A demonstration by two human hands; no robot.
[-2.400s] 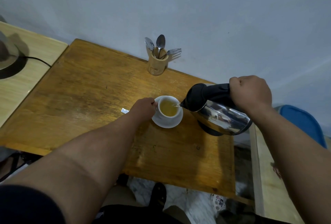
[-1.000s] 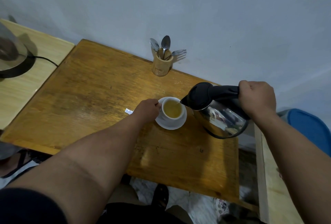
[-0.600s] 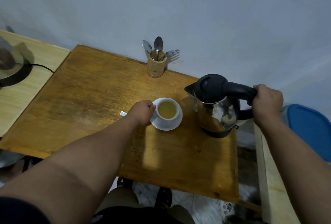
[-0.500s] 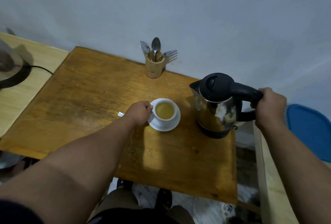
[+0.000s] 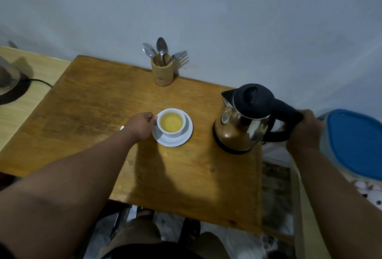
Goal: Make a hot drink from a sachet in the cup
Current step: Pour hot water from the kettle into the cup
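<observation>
Head view. Cup [image 5: 171,123], white, stands upright on a white saucer [image 5: 182,137] near the middle of the wooden table [image 5: 86,109], somewhat toward its right half. The cup holds a yellow liquid close to the rim. The left hand [image 5: 140,126] lies against the cup's left side, fingers curled shut at the spot where the handle would be; the handle itself is hidden by the fingers, so the exact hold cannot be confirmed beyond contact. A small white scrap [image 5: 122,128] shows just behind that hand on the table, too small to identify.

The kettle [image 5: 244,120], steel body with black lid, stands upright at the right edge of the table, well apart from the cup, spout turned toward the cup. The right hand [image 5: 305,129] is closed around the kettle's black handle, beyond the table's right edge.

A wooden holder [image 5: 162,72] with two spoons and a fork stands at the far edge of the table, against the wall. A blue-lidded container [image 5: 355,143] sits right of the table, just beside the right hand.
</observation>
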